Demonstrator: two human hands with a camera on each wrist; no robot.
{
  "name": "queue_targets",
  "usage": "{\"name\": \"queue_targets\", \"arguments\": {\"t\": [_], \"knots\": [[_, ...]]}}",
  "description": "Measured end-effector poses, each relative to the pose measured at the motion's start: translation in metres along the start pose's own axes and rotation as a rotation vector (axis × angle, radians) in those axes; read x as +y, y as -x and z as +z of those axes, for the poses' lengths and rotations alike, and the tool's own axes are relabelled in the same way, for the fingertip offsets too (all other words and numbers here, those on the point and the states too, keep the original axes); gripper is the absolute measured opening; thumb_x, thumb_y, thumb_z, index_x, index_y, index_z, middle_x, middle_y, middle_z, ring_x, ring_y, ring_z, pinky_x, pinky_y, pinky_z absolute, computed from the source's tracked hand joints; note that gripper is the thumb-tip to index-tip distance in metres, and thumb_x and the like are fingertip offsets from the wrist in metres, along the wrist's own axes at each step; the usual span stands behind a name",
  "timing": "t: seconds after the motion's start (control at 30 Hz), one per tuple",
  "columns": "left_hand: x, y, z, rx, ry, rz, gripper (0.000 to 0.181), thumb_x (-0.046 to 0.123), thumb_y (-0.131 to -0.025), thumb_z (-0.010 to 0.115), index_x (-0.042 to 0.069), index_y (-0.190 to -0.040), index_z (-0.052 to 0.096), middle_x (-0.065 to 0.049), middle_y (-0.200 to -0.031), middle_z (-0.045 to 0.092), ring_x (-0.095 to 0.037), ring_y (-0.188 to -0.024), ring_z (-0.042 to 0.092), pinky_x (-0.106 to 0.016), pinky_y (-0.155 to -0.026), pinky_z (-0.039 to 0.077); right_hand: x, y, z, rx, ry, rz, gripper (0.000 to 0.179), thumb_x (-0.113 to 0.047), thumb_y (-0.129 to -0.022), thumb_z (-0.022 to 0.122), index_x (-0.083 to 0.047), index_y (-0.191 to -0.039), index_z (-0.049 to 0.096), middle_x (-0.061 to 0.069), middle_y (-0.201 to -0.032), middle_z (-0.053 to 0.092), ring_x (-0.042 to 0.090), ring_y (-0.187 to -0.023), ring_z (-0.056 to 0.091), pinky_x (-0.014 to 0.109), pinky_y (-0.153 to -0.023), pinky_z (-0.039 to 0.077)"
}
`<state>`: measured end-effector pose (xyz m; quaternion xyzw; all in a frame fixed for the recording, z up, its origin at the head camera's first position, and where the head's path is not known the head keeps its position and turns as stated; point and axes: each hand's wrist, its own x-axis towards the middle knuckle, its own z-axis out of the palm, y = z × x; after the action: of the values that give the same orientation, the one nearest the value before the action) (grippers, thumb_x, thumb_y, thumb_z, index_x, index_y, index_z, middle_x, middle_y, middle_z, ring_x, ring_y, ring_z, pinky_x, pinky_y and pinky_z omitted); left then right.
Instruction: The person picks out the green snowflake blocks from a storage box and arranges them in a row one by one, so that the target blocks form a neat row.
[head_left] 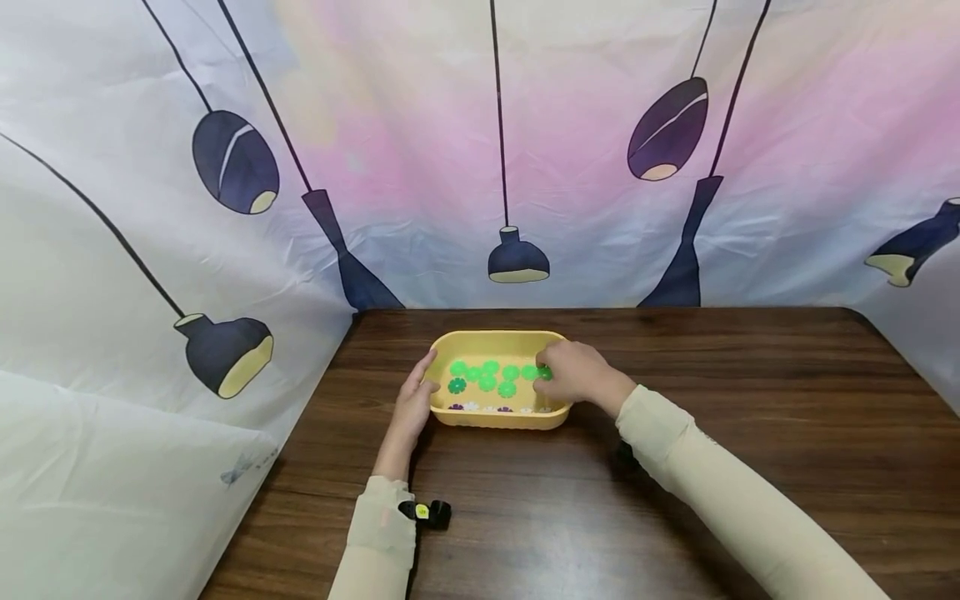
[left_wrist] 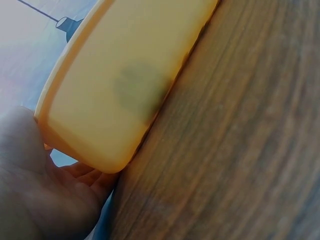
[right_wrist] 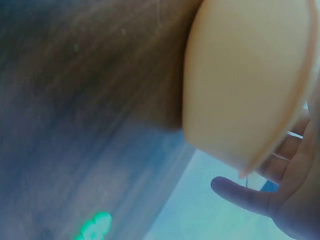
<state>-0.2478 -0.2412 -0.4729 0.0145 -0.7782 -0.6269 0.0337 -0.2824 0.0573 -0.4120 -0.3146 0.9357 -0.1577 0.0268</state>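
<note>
A yellow plastic basin (head_left: 498, 421) sits on the table, with several light green flower-shaped pieces (head_left: 507, 389) and a dark green one (head_left: 457, 385) inside. White and purple pieces (head_left: 471, 407) lie along its near wall, partly hidden by the rim. My left hand (head_left: 412, 404) holds the basin's left end, thumb at the rim; in the left wrist view its fingers reach round the outside wall. My right hand (head_left: 581, 372) reaches over the right end, fingertips among the green pieces. The right wrist view shows its thumb (right_wrist: 240, 195) straight and apart from its bent fingers.
The dark wood-grain table (head_left: 675, 517) extends in front and to the right. Behind it hangs a cloth (head_left: 420, 167) printed with lamps. A bright green piece (right_wrist: 95, 227) shows low in the right wrist view. A black strap device (head_left: 427, 513) is on the left wrist.
</note>
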Motion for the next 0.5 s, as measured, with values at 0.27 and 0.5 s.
{"name": "queue_targets", "arguments": {"t": [0.27,0.5], "knots": [[0.0,0.002,-0.002,-0.006,0.008,0.001,0.065,0.004,-0.101,0.043,0.015,-0.165,0.038,-0.009,-0.174,0.025,-0.033,-0.16,0.017,-0.053,-0.128,0.016,0.002,0.002,-0.017,-0.047,0.072,-0.123,0.016,-0.018,-0.09,0.065,-0.012,-0.076,0.059,-0.003,-0.072,0.035,0.011,-0.061,0.024,0.03,-0.057,0.025],[0.002,0.003,-0.003,-0.013,0.014,-0.015,0.065,0.003,-0.102,0.043,0.014,-0.166,0.036,-0.008,-0.174,0.024,-0.032,-0.161,0.015,-0.052,-0.129,0.015,0.007,0.008,-0.032,-0.058,0.03,-0.221,0.026,-0.014,-0.091,0.065,0.0,-0.11,0.077,0.009,-0.1,0.071,0.017,-0.085,0.063,0.037,-0.077,0.055]]}}
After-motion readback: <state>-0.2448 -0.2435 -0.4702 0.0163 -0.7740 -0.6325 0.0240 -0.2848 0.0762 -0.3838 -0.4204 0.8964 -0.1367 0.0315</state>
